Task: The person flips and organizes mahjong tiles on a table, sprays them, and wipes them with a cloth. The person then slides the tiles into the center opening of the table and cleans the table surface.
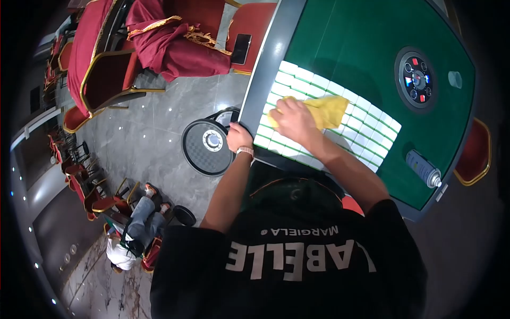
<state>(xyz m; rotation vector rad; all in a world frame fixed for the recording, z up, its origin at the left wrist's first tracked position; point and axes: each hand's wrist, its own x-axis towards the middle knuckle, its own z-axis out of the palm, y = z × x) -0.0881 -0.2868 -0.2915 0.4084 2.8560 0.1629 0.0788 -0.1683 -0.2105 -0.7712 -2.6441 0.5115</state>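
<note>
My right hand [295,121] presses a yellow cloth [329,110] down onto rows of white-and-green mahjong tiles [370,123], its fingers closed over the cloth. Part of the cloth spreads to the right of the hand, hiding some tiles. The tiles lie side by side in a block on the green felt table top [366,32]. My left hand [239,137], with a watch [245,151] on the wrist, is wrapped round the grey table rim [260,80]. Right of the tiles a spray can [423,169] lies on its side.
A round control panel [416,80] sits in the felt, with a small clear round object [455,80] beyond it. A round black tray [207,146] juts out left of the table. A phone [241,49] rests on a red chair [252,26]. Farther off, a person [139,223] sits.
</note>
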